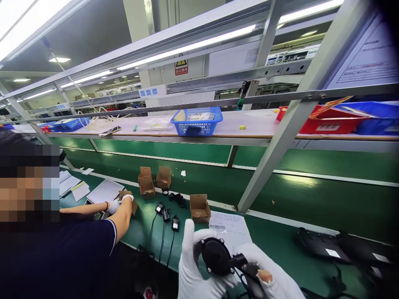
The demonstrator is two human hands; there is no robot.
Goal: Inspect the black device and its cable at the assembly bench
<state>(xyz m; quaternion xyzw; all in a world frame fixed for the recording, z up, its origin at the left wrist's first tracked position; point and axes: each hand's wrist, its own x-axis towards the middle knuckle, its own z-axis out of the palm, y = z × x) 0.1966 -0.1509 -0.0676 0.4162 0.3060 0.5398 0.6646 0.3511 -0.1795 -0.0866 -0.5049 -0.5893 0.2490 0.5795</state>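
My left hand (195, 265), in a white glove, is closed around the edge of a round black device (215, 256) with small screws on its rim. From the right, my right hand (271, 270), also gloved, grips the black stem joined to that device; a fingertip shows through a hole in the glove. Black cable hangs below the stem. Just behind my hands lie a printed sheet (230, 226) and an open cardboard box (200, 207).
A person in dark clothes (62, 253) works at the left with gloved hands at a small box. Black adapters (175, 223) with cables, two open boxes (146, 185) and black items (324, 245) lie on the green bench. A blue basket (196, 124) sits on the shelf.
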